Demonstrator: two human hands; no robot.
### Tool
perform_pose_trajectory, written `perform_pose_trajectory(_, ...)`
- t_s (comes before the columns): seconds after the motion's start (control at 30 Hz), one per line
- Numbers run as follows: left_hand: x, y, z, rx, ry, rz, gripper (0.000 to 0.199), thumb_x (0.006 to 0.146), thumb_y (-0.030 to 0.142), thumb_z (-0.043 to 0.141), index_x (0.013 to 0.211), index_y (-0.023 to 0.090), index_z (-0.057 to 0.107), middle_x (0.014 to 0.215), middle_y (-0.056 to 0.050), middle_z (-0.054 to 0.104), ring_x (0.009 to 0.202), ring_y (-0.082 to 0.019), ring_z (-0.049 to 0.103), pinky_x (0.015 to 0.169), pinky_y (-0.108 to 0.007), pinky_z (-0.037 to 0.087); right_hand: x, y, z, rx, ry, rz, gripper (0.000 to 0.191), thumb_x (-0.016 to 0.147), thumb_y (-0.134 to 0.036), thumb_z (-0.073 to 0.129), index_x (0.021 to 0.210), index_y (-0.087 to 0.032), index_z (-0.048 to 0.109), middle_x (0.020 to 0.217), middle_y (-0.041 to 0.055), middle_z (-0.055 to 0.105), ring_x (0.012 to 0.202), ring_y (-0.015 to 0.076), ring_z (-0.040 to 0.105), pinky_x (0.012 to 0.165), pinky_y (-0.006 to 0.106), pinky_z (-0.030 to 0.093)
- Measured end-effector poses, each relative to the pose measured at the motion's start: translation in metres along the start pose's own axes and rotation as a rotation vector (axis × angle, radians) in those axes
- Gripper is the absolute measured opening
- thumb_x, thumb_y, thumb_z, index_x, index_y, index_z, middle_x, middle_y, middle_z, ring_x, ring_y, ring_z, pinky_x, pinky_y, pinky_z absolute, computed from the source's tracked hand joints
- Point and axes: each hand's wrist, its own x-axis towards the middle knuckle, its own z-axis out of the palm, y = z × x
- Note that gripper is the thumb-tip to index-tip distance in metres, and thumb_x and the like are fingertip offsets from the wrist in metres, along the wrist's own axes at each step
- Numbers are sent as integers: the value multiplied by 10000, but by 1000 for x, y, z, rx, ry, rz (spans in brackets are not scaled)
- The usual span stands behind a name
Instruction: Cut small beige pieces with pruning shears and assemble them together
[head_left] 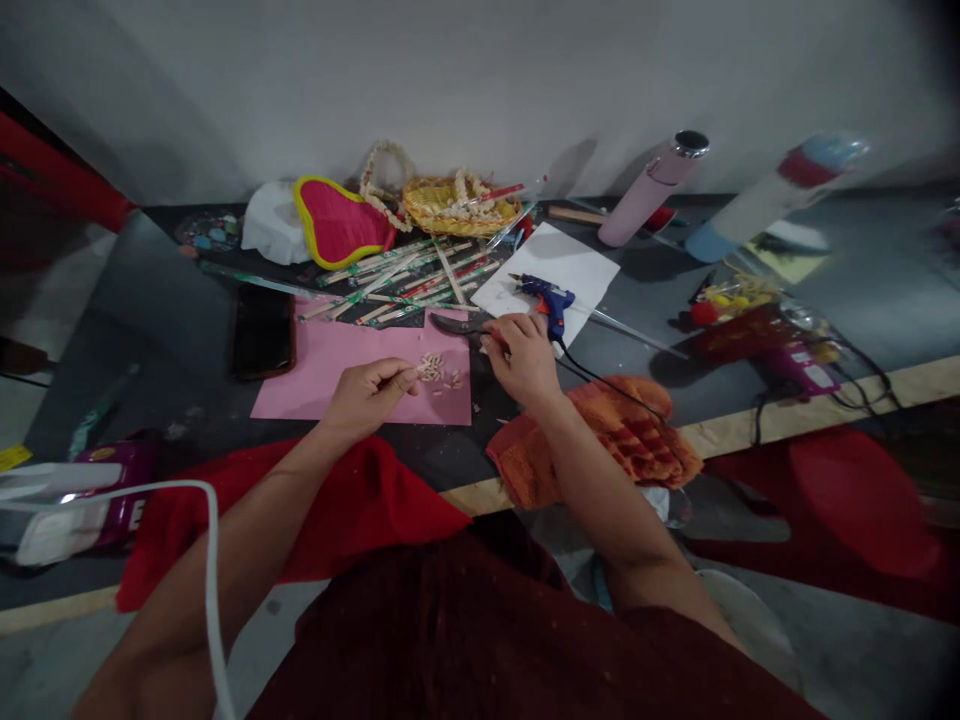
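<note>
Mid-frame, the pile of short pale pieces (pixel 431 368) lies on pink paper (pixel 315 370) just right of the left hand (pixel 367 392), its fingertips pinched, contents too small to tell, while the farther right hand (pixel 525 358) grips a curved knife (pixel 454 325) pointing leftward.

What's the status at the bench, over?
Left hand pinched, beside small pieces on pink paper. Right hand holding curved-bladed tool. Glue gun close beyond it.
</note>
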Motion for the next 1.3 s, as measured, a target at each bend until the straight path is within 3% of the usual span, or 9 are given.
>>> perform_pose_trajectory(0.07, 0, -2, 3, 214, 5, 92, 309, 878, 412, 480, 875, 187, 693, 783, -18, 710, 675, -125, 608, 609, -217, 426, -3, -13, 1, 294, -90, -41, 313, 951, -381, 384, 942, -161, 606, 891, 67, 615, 856, 170, 546, 793, 303, 425)
perform_pose_trajectory(0.2, -1, -4, 8, 505, -11, 226, 294, 903, 361, 441, 923, 223, 699, 907, -23, 732, 825, -158, 650, 715, -248, 456, -11, -36, 5, 738, -450, -15, 419, 948, -488, 346, 801, -160, 560, 699, 0, 547, 640, 102, 497, 611, 227, 394)
perform_pose_trajectory(0.33, -3, -7, 10, 628, -10, 306, 292, 903, 303, 421, 971, 230, 696, 934, -22, 737, 851, -172, 659, 739, -269, 472, -13, -43, 7, 933, -636, 76, 483, 923, -558, 345, 777, -146, 551, 658, -10, 525, 558, 76, 456, 527, 205, 363)
perform_pose_trajectory(0.47, -5, -14, 12, 693, 13, 405, 289, 899, 283, 425, 1003, 217, 686, 911, -26, 737, 820, -182, 659, 718, -286, 479, -13, -42, 7, 993, -683, 88, 458, 905, -560, 395, 765, -147, 534, 635, -23, 500, 544, 67, 438, 501, 193, 347)
perform_pose_trajectory(0.8, -6, -9, 15, 695, 69, 367, 291, 870, 247, 435, 950, 265, 714, 879, -15, 746, 791, -178, 680, 678, -271, 499, -16, -43, 12, 1064, -647, 134, 445, 887, -563, 434, 768, -148, 542, 596, -33, 497, 473, 55, 409, 438, 181, 334)
perform_pose_trajectory(0.97, -4, -11, 10, 423, 164, 298, 280, 872, 249, 442, 978, 217, 699, 840, -13, 742, 771, -140, 679, 718, -228, 504, -18, -45, 5, 1170, -605, 139, 422, 895, -563, 415, 786, -170, 525, 611, -40, 481, 461, 55, 389, 422, 182, 315)
perform_pose_trajectory(1.03, -3, -11, 4, 341, 210, 245, 262, 875, 285, 470, 980, 197, 693, 799, -7, 734, 720, -125, 672, 690, -209, 499, -16, -40, 1, 1063, -470, 64, 383, 924, -509, 389, 808, -177, 541, 643, -25, 507, 499, 67, 429, 470, 196, 357)
perform_pose_trajectory(1.17, -1, -8, -3, 306, 277, 195, 260, 878, 351, 498, 946, 196, 696, 769, -1, 723, 699, -115, 654, 670, -197, 481, -7, -19, 3, 547, -162, -132, 214, 914, -338, 470, 881, -178, 609, 827, 45, 633, 758, 137, 577, 718, 268, 450)
perform_pose_trajectory(1.3, 0, -9, 2, 324, 225, 172, 282, 884, 381, 487, 932, 199, 697, 786, -4, 725, 711, -118, 651, 659, -198, 468, -4, -6, 16, 261, -188, -206, 164, 880, -218, 489, 930, -173, 639, 924, 84, 647, 887, 184, 589, 811, 312, 462)
